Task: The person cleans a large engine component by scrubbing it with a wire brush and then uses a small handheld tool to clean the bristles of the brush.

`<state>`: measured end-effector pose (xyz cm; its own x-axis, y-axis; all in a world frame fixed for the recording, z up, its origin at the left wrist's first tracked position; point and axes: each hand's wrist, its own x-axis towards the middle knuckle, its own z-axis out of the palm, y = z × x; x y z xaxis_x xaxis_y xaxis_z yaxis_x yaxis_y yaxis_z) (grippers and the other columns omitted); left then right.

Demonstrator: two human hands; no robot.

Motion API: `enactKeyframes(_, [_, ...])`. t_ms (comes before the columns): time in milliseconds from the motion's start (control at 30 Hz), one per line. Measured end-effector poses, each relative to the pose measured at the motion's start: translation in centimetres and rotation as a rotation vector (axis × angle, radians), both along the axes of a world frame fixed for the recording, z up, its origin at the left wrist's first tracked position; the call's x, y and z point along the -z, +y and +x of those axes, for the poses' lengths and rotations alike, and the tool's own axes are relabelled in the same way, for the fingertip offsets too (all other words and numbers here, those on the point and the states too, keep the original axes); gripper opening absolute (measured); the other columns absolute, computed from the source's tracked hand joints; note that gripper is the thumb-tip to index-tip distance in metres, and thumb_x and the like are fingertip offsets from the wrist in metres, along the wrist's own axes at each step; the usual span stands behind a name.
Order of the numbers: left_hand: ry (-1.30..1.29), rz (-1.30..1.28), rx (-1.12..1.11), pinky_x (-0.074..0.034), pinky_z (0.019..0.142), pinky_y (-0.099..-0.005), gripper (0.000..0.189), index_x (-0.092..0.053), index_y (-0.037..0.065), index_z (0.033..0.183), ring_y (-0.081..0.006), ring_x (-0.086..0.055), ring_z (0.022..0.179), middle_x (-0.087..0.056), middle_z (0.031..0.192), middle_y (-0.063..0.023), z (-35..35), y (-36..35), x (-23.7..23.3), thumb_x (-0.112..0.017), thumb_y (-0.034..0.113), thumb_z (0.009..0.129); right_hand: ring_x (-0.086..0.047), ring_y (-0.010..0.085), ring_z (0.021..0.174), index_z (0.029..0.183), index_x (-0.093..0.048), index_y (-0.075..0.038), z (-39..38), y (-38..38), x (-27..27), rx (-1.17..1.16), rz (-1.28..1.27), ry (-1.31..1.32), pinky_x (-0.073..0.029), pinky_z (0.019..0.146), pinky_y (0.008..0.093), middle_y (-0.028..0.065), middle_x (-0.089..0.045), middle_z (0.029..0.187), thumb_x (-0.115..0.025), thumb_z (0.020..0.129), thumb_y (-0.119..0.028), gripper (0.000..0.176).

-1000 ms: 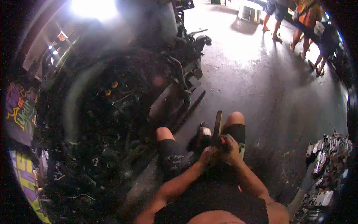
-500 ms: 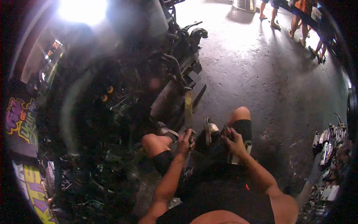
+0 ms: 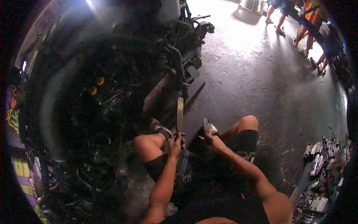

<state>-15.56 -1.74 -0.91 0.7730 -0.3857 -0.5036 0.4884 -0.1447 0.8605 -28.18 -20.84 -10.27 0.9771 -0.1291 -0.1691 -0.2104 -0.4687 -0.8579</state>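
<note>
head view: seated on the floor (image 3: pixel 261 82), left hand gripping a flat bar beside the engine
left hand (image 3: pixel 175 141) is closed round the lower end of the flat bar (image 3: pixel 180 112), whose long axis runs almost straight to 12 o'clock from the fist, its tip against the dark engine (image 3: pixel 112 74). right hand (image 3: pixel 212 141) sits at 3 o'clock of the left, fingers curled just below a grey metal piece (image 3: pixel 206 126); i cannot tell whether it grips anything. a second ago both hands met on the bar by the right knee; now only the left holds it, shifted toward 9 o'clock.
</note>
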Motion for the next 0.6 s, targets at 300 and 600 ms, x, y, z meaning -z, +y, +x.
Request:
enactKeyframes(300, [-0.706, 0.282, 0.068, -0.038, 0.050, -0.0234, 0.023, -0.057, 0.002, 0.088, -0.0090, -0.049, 0.054, -0.057, 0.069, -0.0027, 4.8, -1.0, -9.1, -0.050, 0.024, 0.093, -0.058, 0.0420, 0.083, 0.101, -0.054, -0.001, 1.0, 0.4, -2.0, 0.009, -0.023, 0.091, -0.047, 0.069, 0.0434, 0.0235, -0.062, 0.086, -0.068, 0.073, -0.019, 0.036])
enactKeyframes(600, [-0.542, 0.279, -0.111, -0.048, 0.069, -0.0310, 0.022, -0.061, 0.011, 0.104, -0.0222, -0.058, 0.089, -0.062, 0.100, -0.0115, 7.4, -2.2, -17.4, -0.060, 0.023, 0.086, -0.060, 0.0426, 0.081, 0.102, -0.054, -0.001, 1.9, -0.5, 0.7, 0.079, -0.003, -0.072, -0.047, 0.070, 0.0467, 0.0238, -0.062, 0.084, -0.062, 0.079, -0.026, 0.035])
